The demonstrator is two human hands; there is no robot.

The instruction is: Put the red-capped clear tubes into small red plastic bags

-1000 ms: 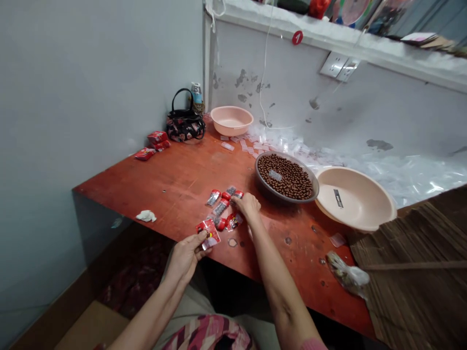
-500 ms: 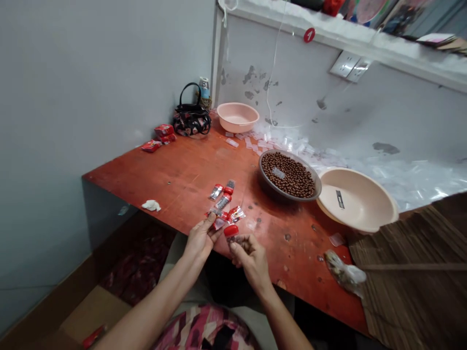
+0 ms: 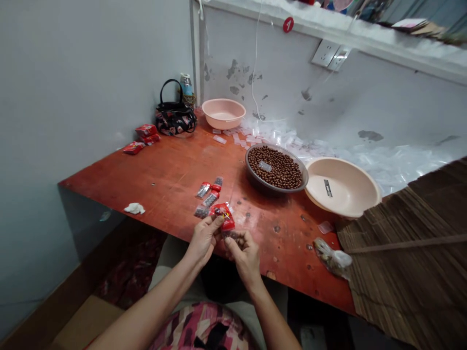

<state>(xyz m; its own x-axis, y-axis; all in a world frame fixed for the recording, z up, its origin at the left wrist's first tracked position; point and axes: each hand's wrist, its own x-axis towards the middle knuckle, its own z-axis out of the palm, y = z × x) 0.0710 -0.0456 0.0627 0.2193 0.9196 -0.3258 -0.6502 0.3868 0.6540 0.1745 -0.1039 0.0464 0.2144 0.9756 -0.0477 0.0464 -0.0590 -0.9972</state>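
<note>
My left hand (image 3: 205,239) is closed, thumb and fingers pinching a shiny red printed packet (image 3: 223,212) above the table's front edge. Close beside it, my right hand (image 3: 245,253) is shut on a small clear plastic container (image 3: 229,234) with dark contents. The container's top meets the packet's lower end; whether it is inside the packet I cannot tell. Just beyond my hands lie several filled clear containers with red caps (image 3: 211,198). Farther right, a grey bowl (image 3: 251,176) is full of round brown balls, with a clear piece resting on them.
A cream basin (image 3: 359,194) stands right of the bowl, beside stacked brown cardboard (image 3: 408,257). Clear plastic pieces (image 3: 284,133) cover the table's back. A pink basin (image 3: 223,122), black floral handbag (image 3: 175,119), red packets (image 3: 146,130) and white tissue (image 3: 134,208) are leftward. A knotted plastic bag (image 3: 332,257) lies right.
The red packet and the container have come together, and the container's red cap no longer shows. The whole view has shifted, so the table and bowls appear farther left.
</note>
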